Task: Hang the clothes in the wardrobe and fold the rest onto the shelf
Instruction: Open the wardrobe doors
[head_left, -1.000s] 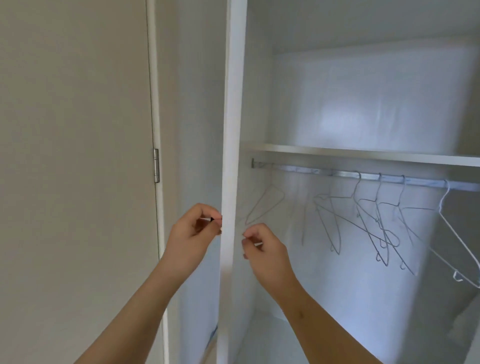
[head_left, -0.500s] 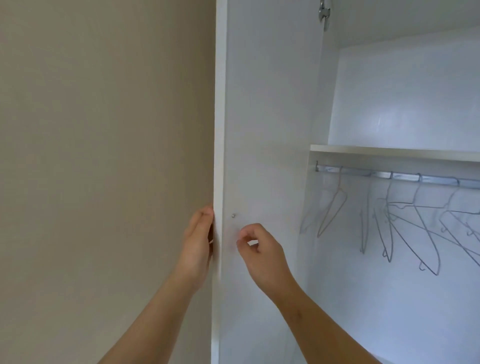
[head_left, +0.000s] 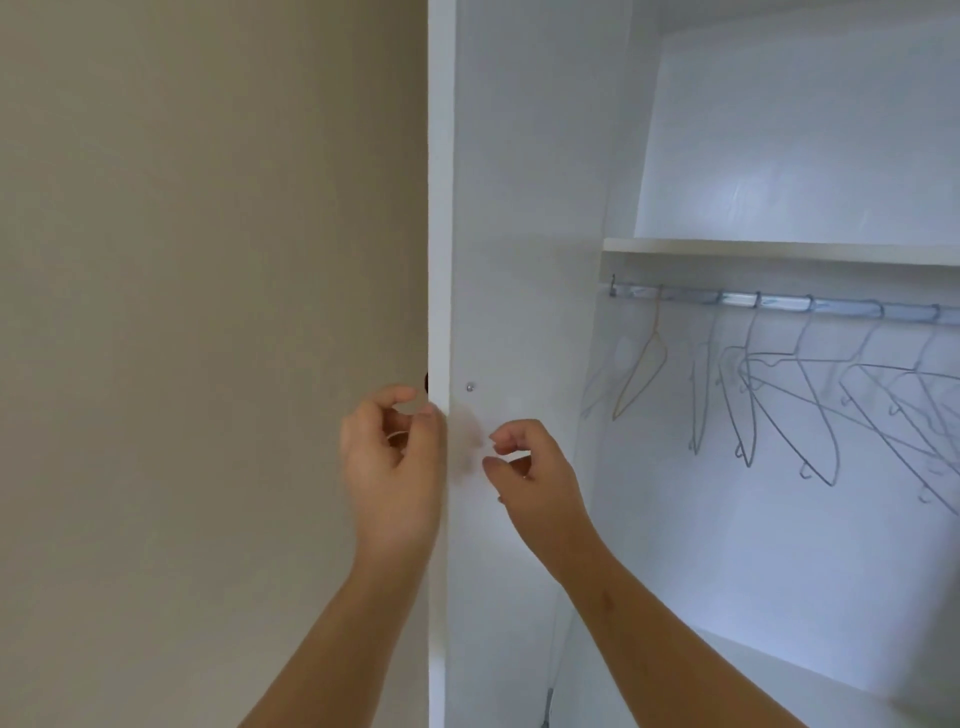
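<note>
The white wardrobe door stands open, its inner face toward me. My left hand is at the door's front edge with its fingers loosely curled; the fingertips touch the edge and hold nothing. My right hand hovers in front of the door's inner face, fingers loosely curled and empty. Inside, a metal rail carries several bare wire hangers under a white shelf. No clothes are in view.
A beige wall fills the left half of the view. A small screw shows on the door's inner face, and a dark knob peeks out behind the door's edge. The wardrobe floor shows at lower right.
The door has swung wide open. My left hand has let go of the knob and the door edge and drawn back a little. My right hand stays near the inner face.
</note>
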